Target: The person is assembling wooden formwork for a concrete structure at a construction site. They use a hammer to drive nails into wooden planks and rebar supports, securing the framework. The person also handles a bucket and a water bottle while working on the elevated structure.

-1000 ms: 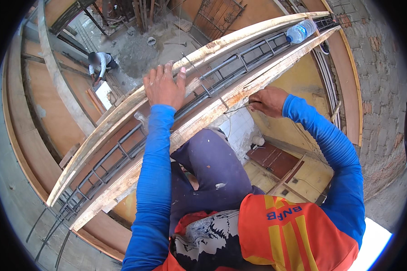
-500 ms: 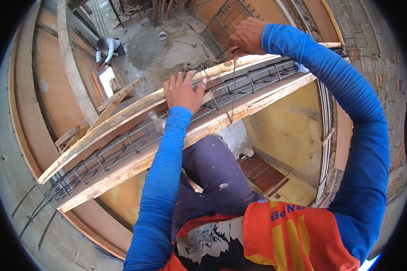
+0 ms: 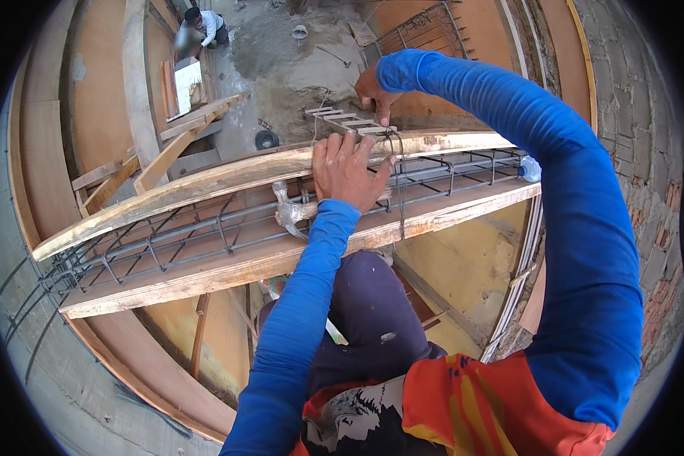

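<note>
The left hand covers part of a hammer, the right sleeve cuts off a bottle, and the wooden formwork with its steel cage spans over grey ground. Left fingers spread flat over the far board; just right of them hangs the dark wire, its top by the curled right hand, grip unclear.

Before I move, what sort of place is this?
Most likely a building site: a rebar cage sits between long wooden boards, a hammer lies by it, and a bare masonry wall shows at the right.
</note>
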The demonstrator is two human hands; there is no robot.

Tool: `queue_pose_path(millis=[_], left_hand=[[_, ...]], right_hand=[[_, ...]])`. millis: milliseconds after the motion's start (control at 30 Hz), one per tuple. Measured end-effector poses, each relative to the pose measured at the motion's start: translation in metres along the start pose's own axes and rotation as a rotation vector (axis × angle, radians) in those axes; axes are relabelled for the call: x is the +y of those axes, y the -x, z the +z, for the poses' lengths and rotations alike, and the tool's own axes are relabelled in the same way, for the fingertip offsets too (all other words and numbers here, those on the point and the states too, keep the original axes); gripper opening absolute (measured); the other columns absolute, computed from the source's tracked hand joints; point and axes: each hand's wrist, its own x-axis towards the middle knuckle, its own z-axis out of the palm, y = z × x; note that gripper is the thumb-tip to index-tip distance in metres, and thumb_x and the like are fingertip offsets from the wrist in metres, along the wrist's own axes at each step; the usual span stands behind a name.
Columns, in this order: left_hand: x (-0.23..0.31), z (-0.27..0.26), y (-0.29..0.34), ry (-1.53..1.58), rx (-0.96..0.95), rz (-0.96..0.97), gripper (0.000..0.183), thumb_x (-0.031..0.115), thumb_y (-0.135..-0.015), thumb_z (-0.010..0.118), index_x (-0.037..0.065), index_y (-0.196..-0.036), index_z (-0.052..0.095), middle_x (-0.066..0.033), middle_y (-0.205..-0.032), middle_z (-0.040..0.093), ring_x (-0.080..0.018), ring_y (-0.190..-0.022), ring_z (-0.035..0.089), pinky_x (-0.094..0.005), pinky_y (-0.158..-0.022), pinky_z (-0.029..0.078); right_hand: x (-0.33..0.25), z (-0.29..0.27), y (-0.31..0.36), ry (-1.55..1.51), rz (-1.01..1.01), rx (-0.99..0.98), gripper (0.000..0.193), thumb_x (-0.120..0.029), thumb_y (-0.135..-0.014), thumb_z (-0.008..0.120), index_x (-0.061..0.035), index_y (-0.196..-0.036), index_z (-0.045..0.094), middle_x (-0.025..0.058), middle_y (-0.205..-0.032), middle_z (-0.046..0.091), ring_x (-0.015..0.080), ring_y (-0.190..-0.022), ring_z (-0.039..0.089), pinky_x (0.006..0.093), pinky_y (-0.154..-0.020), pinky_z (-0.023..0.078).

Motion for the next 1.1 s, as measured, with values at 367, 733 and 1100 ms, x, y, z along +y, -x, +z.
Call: queue_pose_path(millis=[367, 733, 1100], left_hand=[[0.000, 0.004, -0.001, 0.047, 0.022, -0.013, 0.055, 0.051, -0.075, 0.074, 0.004, -0.104, 0.070, -0.0119, -0.097, 0.064, -0.0285, -0.098, 0.054, -0.0442, -0.093, 0.037], [0.028, 0.020, -0.003, -0.073, -0.103, -0.215, 0.090, 0.064, -0.065, 0.075, -0.002, -0.125, 0.058, -0.0161, -0.116, 0.057, -0.0324, -0.120, 0.042, -0.0501, -0.115, 0.017], [0.021, 0.008, -0.003, -0.016, -0.113, -0.185, 0.075, 0.055, -0.070, 0.073, 0.008, -0.127, 0.062, -0.0159, -0.112, 0.057, -0.0299, -0.115, 0.046, -0.0488, -0.112, 0.022]], right_hand=[[-0.006, -0.015, -0.019, 0.172, -0.090, -0.046, 0.045, -0.037, -0.072, 0.084, -0.0001, -0.095, 0.072, 0.0160, -0.088, 0.072, 0.0341, -0.088, 0.069, 0.0436, -0.076, 0.056], [-0.047, -0.004, -0.056, 0.418, -0.098, 0.005, 0.031, -0.026, -0.080, 0.074, -0.0027, -0.100, 0.071, 0.0156, -0.098, 0.072, 0.0357, -0.096, 0.070, 0.0451, -0.081, 0.056], [-0.107, 0.060, 0.082, 0.134, 0.352, 0.353, 0.025, -0.029, -0.096, 0.055, -0.0096, -0.096, 0.071, 0.0172, -0.086, 0.071, 0.0341, -0.083, 0.071, 0.0438, -0.070, 0.056]])
